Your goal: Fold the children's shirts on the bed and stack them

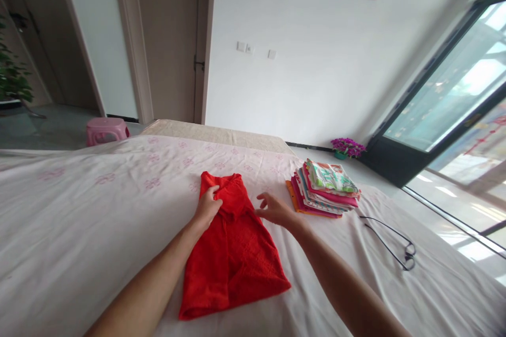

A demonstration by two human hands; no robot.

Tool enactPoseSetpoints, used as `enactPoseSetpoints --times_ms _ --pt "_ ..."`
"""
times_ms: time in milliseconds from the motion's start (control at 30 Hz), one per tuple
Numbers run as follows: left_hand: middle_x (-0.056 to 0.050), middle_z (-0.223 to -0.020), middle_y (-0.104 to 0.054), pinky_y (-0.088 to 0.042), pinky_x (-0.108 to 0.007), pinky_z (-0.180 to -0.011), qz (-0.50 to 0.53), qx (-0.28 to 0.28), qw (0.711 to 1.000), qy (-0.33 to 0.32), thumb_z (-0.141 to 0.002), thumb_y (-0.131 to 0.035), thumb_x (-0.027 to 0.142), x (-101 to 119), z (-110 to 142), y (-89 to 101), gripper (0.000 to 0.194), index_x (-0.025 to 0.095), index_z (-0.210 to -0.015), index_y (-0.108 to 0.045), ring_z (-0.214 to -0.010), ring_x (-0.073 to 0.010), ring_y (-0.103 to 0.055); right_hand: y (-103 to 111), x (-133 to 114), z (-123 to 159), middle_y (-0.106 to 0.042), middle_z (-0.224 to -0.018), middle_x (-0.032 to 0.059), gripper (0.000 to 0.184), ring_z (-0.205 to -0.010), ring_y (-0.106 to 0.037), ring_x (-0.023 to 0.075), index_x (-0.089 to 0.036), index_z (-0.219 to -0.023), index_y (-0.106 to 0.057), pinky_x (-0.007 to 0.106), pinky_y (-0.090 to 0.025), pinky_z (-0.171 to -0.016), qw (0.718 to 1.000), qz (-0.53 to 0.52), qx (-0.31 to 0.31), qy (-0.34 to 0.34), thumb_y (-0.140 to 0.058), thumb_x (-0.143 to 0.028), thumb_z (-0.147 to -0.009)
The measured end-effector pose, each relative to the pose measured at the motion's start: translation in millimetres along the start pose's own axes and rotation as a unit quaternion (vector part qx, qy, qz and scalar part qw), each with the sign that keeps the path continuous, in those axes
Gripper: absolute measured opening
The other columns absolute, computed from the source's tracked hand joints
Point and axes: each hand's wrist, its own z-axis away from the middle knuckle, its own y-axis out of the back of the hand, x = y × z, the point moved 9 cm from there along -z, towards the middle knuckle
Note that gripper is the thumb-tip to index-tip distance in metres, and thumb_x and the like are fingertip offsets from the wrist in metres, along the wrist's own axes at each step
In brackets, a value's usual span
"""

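A red garment (pixel 253 253), perhaps a top, lies partly folded lengthwise on the bed in front of me. Its narrower end with a neckline points away from me, and the wider hem is closest. My left hand (pixel 207 206) is on its upper left part, thumb and fingers closed on the cloth; some fingertips are hidden. Just off the garment's right edge is my right hand (pixel 274 209), its thumb and fingers apart and slightly bent, with nothing visible between them.
A stack of folded clothes (pixel 324 189) stands to the right on the pale flowered bedsheet (pixel 130 210). Dark-framed glasses (pixel 409 255) lie beyond my right forearm. Past the bed are a pink stool (pixel 106 130), purple flowers (pixel 348 146) and a glass door (pixel 446 84).
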Motion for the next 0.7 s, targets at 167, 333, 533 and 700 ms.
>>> enactPoseSetpoints --times_ms 167,333,533,700 --pt "-0.01 -0.109 -0.066 -0.054 -0.028 -0.082 0.039 0.059 0.997 0.01 -0.07 -0.061 0.014 6 -6 10.3 0.059 0.015 -0.129 -0.056 -0.085 -0.0158 -0.066 -19 17 59 -0.073 -0.092 0.0017 0.053 -0.088 -0.066 0.023 -0.026 -0.126 -0.059 0.029 -0.038 -0.069 0.991 0.128 -0.034 -0.022 -0.064 -0.031 -0.074" --pt "-0.004 -0.096 -0.067 -0.052 -0.024 -0.077 0.076 0.113 0.99 0.022 -0.065 -0.063 0.013 10 -25 26.5 0.056 0.016 -0.121 -0.06 -0.079 -0.0128 -0.065 -19 -1 76 -0.071 -0.088 0.001 0.046 -0.079 -0.064 0.0175 -0.024 -0.118 -0.064 0.026 -0.037 -0.064 0.996 0.081 -0.033 0.0 -0.055 -0.017 -0.073" --pt "-0.002 -0.081 -0.068 -0.054 -0.029 -0.073 0.092 0.121 0.988 0.03 -0.069 -0.067 0.034 8 -34 43.8 0.039 0.014 -0.103 -0.063 -0.074 -0.0159 -0.067 -39 -52 83 -0.067 -0.1 0.0029 0.053 -0.06 -0.057 0.0093 -0.021 -0.131 -0.055 0.021 -0.04 -0.05 0.98 -0.176 -0.096 0.01 -0.056 -0.019 -0.079" --pt "-0.003 -0.086 -0.071 -0.055 -0.03 -0.073 0.029 0.098 0.995 0.002 -0.062 -0.076 0.032 8 -20 46.2 0.049 0.016 -0.106 -0.063 -0.076 -0.0181 -0.068 -79 -73 95 -0.063 -0.122 0.0069 0.06 -0.075 -0.062 0.0112 -0.02 -0.135 -0.054 0.02 -0.046 -0.056 0.949 -0.275 -0.148 0.037 -0.062 -0.017 -0.076"
